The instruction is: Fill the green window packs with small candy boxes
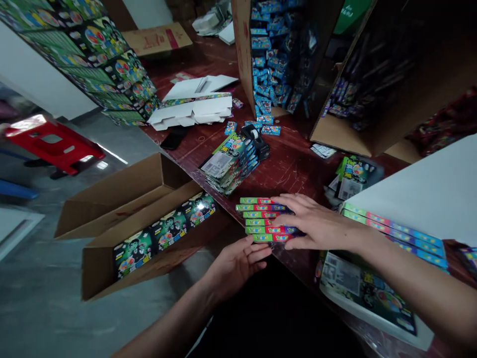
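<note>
The right hand's (313, 221) grip lies spread over a row of thin boxes (257, 222) at the counter's (294, 169) edge. The left hand's (238, 263) grip is loosely curled just beside the nearest box; whether it touches is unclear.

My head camera looks forward and down, close over my left hand (231, 267), right hand (316, 223) and bench edge (189, 161).
</note>
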`<state>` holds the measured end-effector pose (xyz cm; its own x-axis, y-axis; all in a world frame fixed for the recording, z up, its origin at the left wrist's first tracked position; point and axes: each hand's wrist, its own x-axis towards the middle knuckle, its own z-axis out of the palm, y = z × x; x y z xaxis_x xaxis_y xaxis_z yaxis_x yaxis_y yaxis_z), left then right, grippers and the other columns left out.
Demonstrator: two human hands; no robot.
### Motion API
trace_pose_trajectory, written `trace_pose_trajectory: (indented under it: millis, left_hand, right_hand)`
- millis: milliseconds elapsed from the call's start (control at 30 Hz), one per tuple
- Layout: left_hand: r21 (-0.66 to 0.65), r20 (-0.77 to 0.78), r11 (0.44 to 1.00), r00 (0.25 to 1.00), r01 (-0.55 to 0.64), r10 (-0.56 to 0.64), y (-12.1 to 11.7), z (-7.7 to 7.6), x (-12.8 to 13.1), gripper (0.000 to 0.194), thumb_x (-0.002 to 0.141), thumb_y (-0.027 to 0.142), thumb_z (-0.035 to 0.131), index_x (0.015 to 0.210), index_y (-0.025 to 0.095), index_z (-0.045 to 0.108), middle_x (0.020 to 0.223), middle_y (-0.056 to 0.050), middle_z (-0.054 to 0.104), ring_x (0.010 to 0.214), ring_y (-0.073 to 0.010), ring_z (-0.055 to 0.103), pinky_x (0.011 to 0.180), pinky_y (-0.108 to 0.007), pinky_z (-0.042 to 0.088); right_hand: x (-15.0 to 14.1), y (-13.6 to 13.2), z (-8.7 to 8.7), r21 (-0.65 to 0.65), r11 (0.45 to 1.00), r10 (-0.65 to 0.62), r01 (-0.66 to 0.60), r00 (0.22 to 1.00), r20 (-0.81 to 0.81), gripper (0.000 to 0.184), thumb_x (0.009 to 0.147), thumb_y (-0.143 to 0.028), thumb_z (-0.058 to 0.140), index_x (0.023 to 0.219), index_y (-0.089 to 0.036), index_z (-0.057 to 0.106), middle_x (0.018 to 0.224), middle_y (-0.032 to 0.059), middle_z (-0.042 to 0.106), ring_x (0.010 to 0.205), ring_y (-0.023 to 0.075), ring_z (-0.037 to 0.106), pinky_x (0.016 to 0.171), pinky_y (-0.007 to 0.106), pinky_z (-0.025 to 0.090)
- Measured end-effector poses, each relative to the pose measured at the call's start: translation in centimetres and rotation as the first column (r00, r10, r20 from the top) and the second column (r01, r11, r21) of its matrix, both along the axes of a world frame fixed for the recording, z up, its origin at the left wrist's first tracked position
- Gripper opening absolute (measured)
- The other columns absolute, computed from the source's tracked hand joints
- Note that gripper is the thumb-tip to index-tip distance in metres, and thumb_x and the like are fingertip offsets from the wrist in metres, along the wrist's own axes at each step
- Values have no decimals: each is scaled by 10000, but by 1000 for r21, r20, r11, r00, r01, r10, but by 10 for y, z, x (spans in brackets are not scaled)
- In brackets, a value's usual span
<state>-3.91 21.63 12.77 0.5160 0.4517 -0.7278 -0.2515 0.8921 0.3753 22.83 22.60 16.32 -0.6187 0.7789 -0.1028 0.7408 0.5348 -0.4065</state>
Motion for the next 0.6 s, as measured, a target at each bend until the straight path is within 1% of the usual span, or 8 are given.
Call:
trace_pose_trajectory:
  millis: [267, 333, 400, 467, 500, 533, 567, 600]
  left_hand:
    - [62, -19, 998, 1000, 16, -14, -5, -9, -2, 208, 863, 271, 726, 1033, 169, 664, 1207, -139, 704, 1104, -256, 685, 872, -333, 532]
    - [99, -15, 994, 999, 51, -50, -6, -9, -4, 251, 864, 304, 727, 1060, 160, 663, 1230, -147, 690, 1114, -255, 676, 882, -334, 525]
    - [167, -49, 974, 988, 153, -147, -5, -8, -9, 341, 856, 363, 732, 1120, 163, 649, 1205, -141, 692, 1044, -246, 688, 829, -325, 524]
    - [312, -232, 893, 937, 324, -259, -2, -7, -18, 442, 806, 420, 776, 1148, 178, 635, 1012, -96, 718, 854, -218, 687, 728, -306, 505]
    - [408, -380, 819, 891, 404, -250, 1, -7, -23, 476, 760, 431, 816, 1129, 189, 636, 901, -61, 702, 783, -207, 664, 704, -301, 490]
    - [511, -519, 728, 839, 458, -164, 6, -8, -27, 505, 701, 424, 863, 1095, 201, 641, 839, -36, 671, 771, -207, 644, 719, -304, 486]
    - [616, -604, 624, 797, 480, -17, 11, -9, -32, 542, 630, 401, 910, 1063, 212, 644, 849, -31, 652, 832, -224, 640, 781, -317, 491]
    - [715, -616, 514, 775, 474, 143, 18, -12, -35, 611, 555, 372, 949, 1061, 222, 641, 947, -49, 653, 966, -257, 633, 890, -338, 484]
  right_hand:
    - [1, -6, -11, 80, 996, 42, -40, 999, -19, 399, 939, -514, 606, 1304, -356, 636, 1669, 29, 211, 1516, 375, 215, 1209, 642, 194]
    - [0, -6, -11, 93, 995, 39, -36, 999, -27, 384, 949, -514, 589, 1280, -332, 653, 1668, 44, 210, 1521, 370, 205, 1213, 635, 190]
    - [-1, -7, -12, 97, 995, 30, -27, 999, -36, 395, 950, -518, 585, 1264, -293, 663, 1664, 78, 211, 1524, 367, 201, 1217, 625, 183]
    - [-1, -7, -15, 104, 994, 21, -15, 998, -58, 412, 937, -510, 610, 1260, -260, 660, 1659, 115, 217, 1524, 366, 207, 1216, 628, 171]
    - [-1, -7, -17, 109, 994, 19, -11, 997, -70, 418, 930, -502, 621, 1262, -250, 656, 1656, 128, 220, 1524, 366, 207, 1215, 633, 164]
    - [-1, -8, -19, 116, 993, 18, -9, 997, -80, 423, 926, -495, 629, 1265, -244, 650, 1655, 138, 221, 1525, 365, 205, 1214, 637, 158]
    - [-1, -8, -21, 125, 992, 19, -8, 996, -88, 424, 924, -489, 631, 1266, -239, 646, 1654, 147, 220, 1527, 364, 200, 1213, 639, 155]
    - [-2, -9, -23, 134, 991, 21, -9, 996, -90, 420, 925, -482, 628, 1263, -234, 645, 1654, 153, 215, 1529, 363, 193, 1214, 638, 152]
